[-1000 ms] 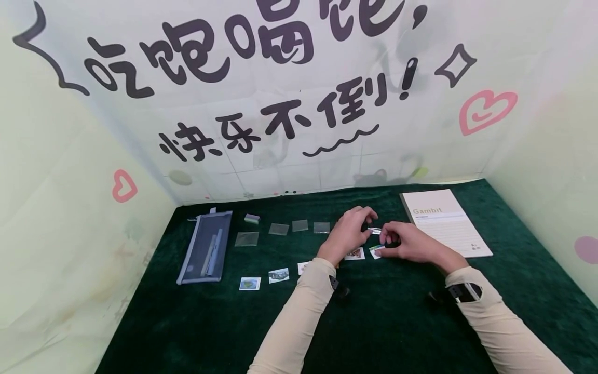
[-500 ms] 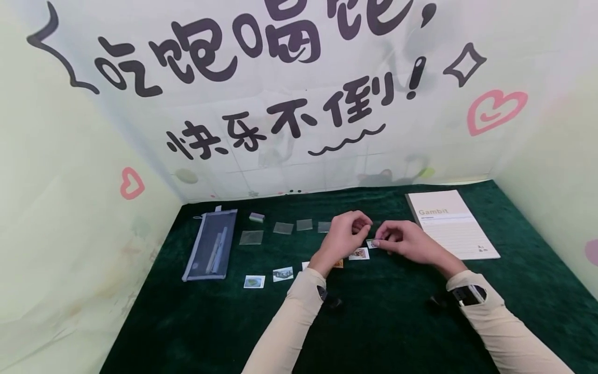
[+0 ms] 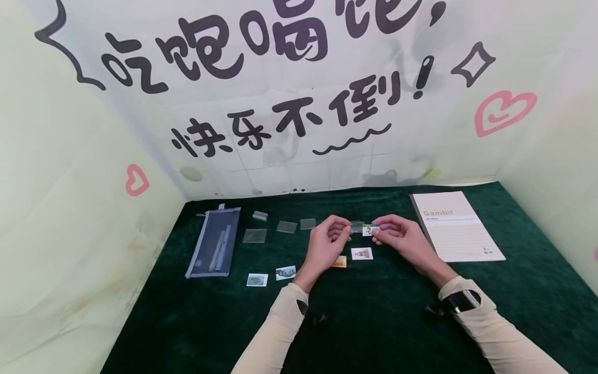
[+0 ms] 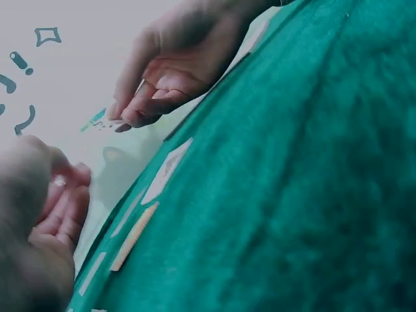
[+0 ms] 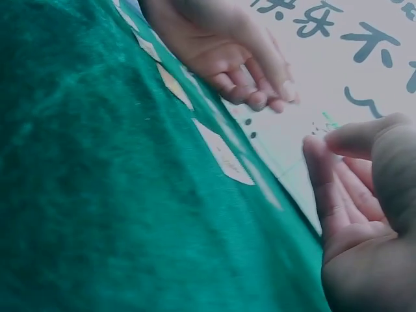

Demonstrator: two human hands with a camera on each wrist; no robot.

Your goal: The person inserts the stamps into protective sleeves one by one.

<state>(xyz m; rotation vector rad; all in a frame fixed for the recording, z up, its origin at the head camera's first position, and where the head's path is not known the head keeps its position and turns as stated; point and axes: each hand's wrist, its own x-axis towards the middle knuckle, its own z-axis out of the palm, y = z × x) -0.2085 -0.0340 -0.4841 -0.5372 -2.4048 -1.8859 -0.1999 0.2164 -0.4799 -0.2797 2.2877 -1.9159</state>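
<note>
My right hand (image 3: 403, 240) pinches a small white stamp (image 3: 368, 230) with a black-and-white picture and a green strip, between thumb and fingertips. Facing it, my left hand (image 3: 324, 248) holds a small clear plastic sleeve (image 3: 357, 227) at its fingertips; the sleeve's far end reaches the stamp in the head view. In the left wrist view, the stamp (image 4: 97, 122) shows edge-on, raised above the cloth. Below the hands lie a white stamp (image 3: 362, 253) with a reddish figure and an orange stamp (image 3: 340, 262), partly behind my left hand.
Farther left lie a blue-green stamp (image 3: 257, 280) and a grey-blue stamp (image 3: 286, 272). Behind them are clear sleeves (image 3: 254, 236) and an eraser-like block (image 3: 260, 215). A mesh zip pouch (image 3: 213, 241) with pens lies left, a Gambit notebook (image 3: 458, 226) right, all on green cloth (image 3: 374, 322).
Both hands have lifted and drawn apart; the stamp in my right hand now faces the head camera, with the clear sleeve beside it. My left hand has shifted left.
</note>
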